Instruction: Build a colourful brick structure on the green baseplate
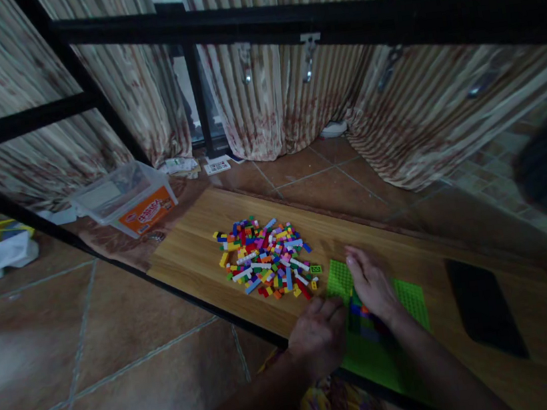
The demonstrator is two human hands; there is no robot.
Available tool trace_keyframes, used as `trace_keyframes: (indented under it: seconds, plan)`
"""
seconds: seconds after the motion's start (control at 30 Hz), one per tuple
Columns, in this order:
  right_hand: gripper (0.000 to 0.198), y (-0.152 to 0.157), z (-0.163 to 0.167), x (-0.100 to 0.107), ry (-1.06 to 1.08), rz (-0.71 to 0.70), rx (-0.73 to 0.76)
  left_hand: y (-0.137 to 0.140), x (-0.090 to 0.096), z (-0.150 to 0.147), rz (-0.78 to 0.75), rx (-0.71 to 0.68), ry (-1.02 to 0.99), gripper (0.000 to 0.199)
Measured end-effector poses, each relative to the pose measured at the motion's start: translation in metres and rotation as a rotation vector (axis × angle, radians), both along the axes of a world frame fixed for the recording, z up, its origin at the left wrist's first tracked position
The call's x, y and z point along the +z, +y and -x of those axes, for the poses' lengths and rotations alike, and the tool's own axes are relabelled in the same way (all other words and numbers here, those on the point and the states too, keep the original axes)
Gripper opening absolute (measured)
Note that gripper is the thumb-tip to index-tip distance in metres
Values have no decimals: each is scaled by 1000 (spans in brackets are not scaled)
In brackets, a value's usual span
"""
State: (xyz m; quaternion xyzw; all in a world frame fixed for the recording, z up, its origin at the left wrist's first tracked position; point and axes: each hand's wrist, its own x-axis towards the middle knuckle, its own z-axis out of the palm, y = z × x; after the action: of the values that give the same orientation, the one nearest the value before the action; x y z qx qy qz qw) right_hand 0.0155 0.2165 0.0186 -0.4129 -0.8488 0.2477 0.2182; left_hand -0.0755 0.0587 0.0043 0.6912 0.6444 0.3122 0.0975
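A green studded baseplate (412,301) lies on the wooden board, with blue, orange and other toy bricks (361,311) built up near its middle. My left hand (319,335) is at the plate's left edge, its fingers curled in. Whatever those fingers may hold is hidden. Over the built bricks is my right hand (374,289), with its fingers stretched out and its palm turned toward them. It covers part of the build, and no brick shows in its grasp. A heap of loose multicoloured bricks (267,256) spreads to the left of the plate.
The wooden board (196,232) sits low, near a black metal frame (279,19). A black flat slab (486,308) rests right of the baseplate. Farther left stands a clear plastic tub (123,194) with an orange label. Striped curtains (280,103) hang behind, above a tiled floor (140,384).
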Motion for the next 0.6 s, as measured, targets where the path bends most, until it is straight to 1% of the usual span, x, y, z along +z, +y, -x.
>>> trace_keyframes:
  seconds: [0.1,0.17,0.33,0.47,0.6]
  plan:
    - [51,-3,3,-1,-97,-125,18,0,1,0,-4,-6,11,33]
    - [51,-4,3,-2,-117,-166,26,-1,2,0,0,0,22,31]
    - [48,-4,-4,-2,8,-152,36,-2,5,0,11,11,56,28]
    - [49,-4,-9,2,123,-103,-6,-3,9,0,19,4,89,28]
    - [47,-3,-7,8,139,-137,2,-3,13,1,38,-21,124,25]
